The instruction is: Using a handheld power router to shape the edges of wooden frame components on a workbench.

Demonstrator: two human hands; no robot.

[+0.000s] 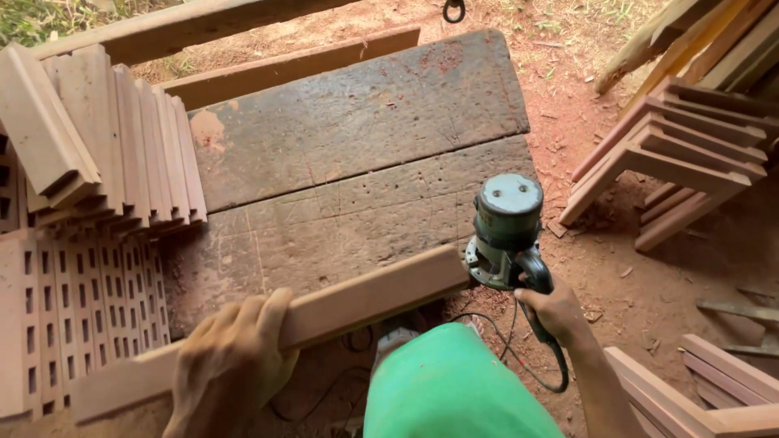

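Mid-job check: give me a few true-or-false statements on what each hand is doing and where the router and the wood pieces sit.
1. The left hand grips a long wooden strip. True.
2. The right hand holds a hammer. False: it holds the handle of a green router.
3. The router is at the strip's right end. True.
4. The stacked wood pieces lie right of the workbench. False: they lie on its left.
5. Both hands are on the router. False: only the right.

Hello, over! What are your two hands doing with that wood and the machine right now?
Left hand grip on wooden slat, held across worn workbench. Right hand grip on green router at slat's end. Nothing blocking.
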